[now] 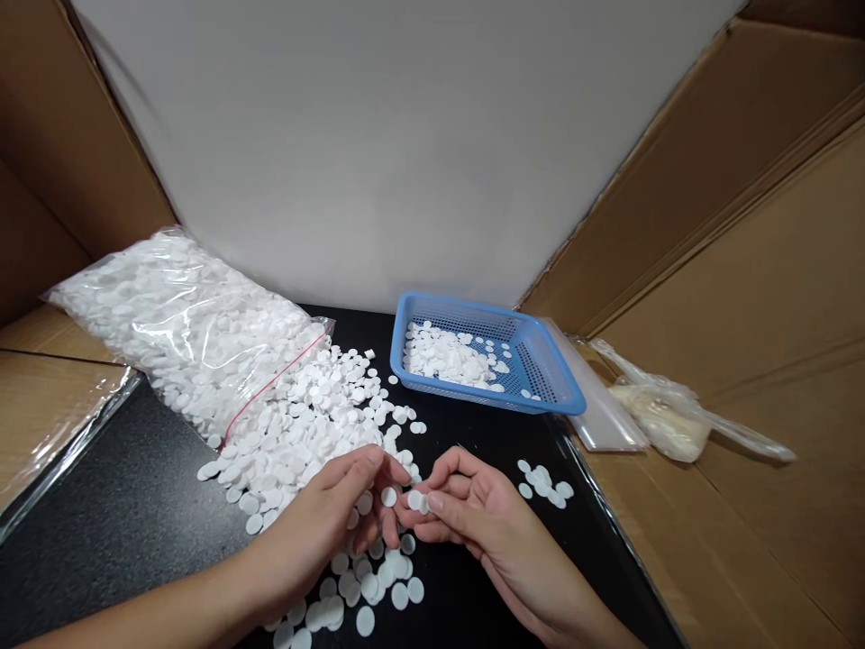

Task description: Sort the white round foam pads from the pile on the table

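My left hand (351, 496) is curled with its palm side turned inward, and a few white round discs (365, 503) lie in its bent fingers. Close beside its fingertips, my right hand (466, 505) pinches a small overlapping set of white discs (417, 501) between thumb and fingers. Another disc (388, 497) shows at the left fingertips. Behind and below the left hand spreads a loose pile of the same discs (304, 442), partly hidden by that hand. The discs look thin and flat; their material I cannot tell.
A large clear zip bag (182, 315) full of discs lies at the left, its mouth toward the pile. The blue mesh basket (487, 403) at the back holds more discs. Right of my hands lies a small disc cluster (546, 484). Plastic bags (662, 419) rest against cardboard (763, 379).
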The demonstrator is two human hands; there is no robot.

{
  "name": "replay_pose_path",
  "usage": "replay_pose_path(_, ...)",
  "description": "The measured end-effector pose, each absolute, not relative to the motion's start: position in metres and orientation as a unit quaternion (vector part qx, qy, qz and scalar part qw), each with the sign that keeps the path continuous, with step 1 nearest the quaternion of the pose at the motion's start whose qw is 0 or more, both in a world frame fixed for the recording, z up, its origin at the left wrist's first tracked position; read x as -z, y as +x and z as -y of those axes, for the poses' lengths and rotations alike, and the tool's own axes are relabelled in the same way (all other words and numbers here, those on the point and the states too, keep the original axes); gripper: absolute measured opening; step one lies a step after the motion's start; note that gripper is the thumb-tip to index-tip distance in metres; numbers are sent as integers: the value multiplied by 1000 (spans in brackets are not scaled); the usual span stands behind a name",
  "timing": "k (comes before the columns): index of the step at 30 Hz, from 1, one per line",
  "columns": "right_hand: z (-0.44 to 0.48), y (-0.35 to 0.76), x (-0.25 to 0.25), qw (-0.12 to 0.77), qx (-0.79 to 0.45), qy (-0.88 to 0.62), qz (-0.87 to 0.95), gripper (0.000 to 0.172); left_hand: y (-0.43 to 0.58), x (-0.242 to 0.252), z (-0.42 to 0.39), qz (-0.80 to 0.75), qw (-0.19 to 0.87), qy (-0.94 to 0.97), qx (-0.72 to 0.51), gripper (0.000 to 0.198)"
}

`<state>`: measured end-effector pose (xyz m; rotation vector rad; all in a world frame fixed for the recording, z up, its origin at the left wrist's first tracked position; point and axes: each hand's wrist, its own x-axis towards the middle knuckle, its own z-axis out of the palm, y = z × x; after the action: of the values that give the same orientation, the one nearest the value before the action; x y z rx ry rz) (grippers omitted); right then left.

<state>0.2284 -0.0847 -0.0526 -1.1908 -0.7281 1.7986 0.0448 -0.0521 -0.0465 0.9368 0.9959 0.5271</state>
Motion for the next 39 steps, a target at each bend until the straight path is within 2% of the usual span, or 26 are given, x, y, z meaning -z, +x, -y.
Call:
replay_pose_path(12,85,232,59,417,-661,-506,364,30,45,47,53,-420,760,427,-253,46)
replay_pose_path(18,86,229,60,359,-589,-561,458,30,47,48,56,-406,785,396,-250,28)
replay_pose_path(24,87,223,58,327,-442,-583,598,19,49,46,64,-422,799,362,-230,47)
replay_pose_path(29,89,220,55,304,-440,-585,610,17,52,44,69,-427,801,344,-238,60)
replay_pose_path(34,83,243,42,296,-459,-590,595,23,52,40,69,-415,837,260,-243,56)
replay_pose_path(36,77,269,39,317,-411,-625,582,25,50,38,66,-384,864,215,-244,53)
replay_pose_path(39,66,310,45,280,-359,-689,564,27,46,38,61,-328,900,162,-239,61)
